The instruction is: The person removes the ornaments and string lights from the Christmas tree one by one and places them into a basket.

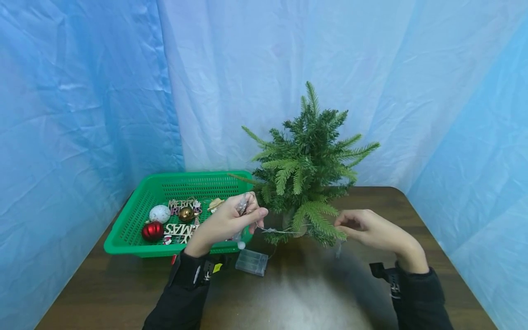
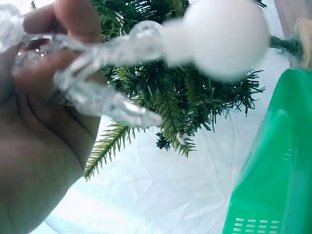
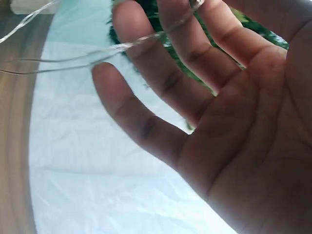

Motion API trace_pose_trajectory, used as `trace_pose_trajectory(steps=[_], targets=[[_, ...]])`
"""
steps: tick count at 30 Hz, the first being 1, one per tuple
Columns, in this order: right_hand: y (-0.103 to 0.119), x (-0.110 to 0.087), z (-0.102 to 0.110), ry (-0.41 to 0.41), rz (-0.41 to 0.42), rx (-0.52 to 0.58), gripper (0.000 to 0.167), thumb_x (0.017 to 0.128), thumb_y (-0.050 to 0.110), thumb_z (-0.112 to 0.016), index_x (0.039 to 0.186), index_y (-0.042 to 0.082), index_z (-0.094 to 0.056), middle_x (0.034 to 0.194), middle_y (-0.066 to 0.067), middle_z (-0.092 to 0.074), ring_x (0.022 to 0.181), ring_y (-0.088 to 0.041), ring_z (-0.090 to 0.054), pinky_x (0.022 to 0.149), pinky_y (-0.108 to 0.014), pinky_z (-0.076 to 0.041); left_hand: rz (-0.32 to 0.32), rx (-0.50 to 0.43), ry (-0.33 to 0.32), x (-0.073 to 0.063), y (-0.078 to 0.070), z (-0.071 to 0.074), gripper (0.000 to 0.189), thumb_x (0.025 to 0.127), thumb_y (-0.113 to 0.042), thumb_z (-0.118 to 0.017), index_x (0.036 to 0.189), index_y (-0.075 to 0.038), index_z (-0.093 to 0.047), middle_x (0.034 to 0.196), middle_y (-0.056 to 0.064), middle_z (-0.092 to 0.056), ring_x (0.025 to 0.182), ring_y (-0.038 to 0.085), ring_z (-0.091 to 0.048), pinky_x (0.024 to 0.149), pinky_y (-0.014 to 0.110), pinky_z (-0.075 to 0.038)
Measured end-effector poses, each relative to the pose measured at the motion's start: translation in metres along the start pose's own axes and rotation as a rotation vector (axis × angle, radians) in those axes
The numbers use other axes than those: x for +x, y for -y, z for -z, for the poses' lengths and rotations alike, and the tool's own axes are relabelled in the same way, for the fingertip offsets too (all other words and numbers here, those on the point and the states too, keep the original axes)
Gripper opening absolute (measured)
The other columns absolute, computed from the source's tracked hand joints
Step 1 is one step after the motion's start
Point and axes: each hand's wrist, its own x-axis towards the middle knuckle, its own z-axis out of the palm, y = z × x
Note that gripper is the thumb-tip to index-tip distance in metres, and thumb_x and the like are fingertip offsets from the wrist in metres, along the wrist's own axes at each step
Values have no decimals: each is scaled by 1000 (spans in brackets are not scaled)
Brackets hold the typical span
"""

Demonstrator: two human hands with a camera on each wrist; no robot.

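Observation:
A small green Christmas tree point(image 1: 305, 160) stands upright on the table. My left hand point(image 1: 233, 217), to the left of its lower branches, grips a bunched string of lights; its clear plastic pieces point(image 2: 117, 105) and a white ball point(image 2: 226, 36) hang out past the fingers. From there a thin twisted wire point(image 1: 280, 231) runs across the front of the trunk's base, partly hidden by branches. On the tree's right, my right hand point(image 1: 377, 231) pinches the wire point(image 3: 129, 46) between thumb and fingertips, beside a low branch. Below the left hand lies a clear battery box point(image 1: 251, 262).
Left of the tree, a green plastic basket point(image 1: 136, 249) holds a red ball point(image 1: 152, 231), a white ball point(image 1: 159, 214), a gold ball point(image 1: 186, 214) and lettered ornaments point(image 1: 180, 230). Blue cloth point(image 1: 247, 91) hangs behind the dark wooden table point(image 1: 305, 293).

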Motion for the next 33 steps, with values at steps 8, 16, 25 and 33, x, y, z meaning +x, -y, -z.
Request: trace_pose_trajectory(steps=[8,16,25,33], targets=[[-12,11,-7,-28,-39,4,19,106,20,-57,114,7,-68,107,-4,-71,90,-12,-68,73,-32,-57,96,130,13,3,4,-6,29,106,-25,-58,89,-10,-39,72,0,-37,54,17,-31,53,26,-33],[-29,21,-18,27,-81,1,24,106,14,-55,122,0,-66,124,-15,-66,110,-31,-66,93,-48,-53,174,366,71,10,9,-19,24,104,-38,-59,109,-15,-59,72,-7,-47,51,7,-34,54,26,-37],[-41,27,-29,101,-95,-24,59,104,22,-60,147,-12,-41,142,-31,-51,129,-48,-51,104,-60,-42,199,567,147,18,17,-38,46,100,-50,-62,131,-16,-68,51,-12,-30,42,5,-26,46,23,-26],[-47,23,-36,198,-210,-26,50,101,12,-59,146,-7,-47,146,-31,-46,133,-51,-44,106,-62,-39,167,621,156,19,24,-51,45,100,-48,-62,130,-15,-69,51,-12,-26,44,5,-23,49,24,-20]])
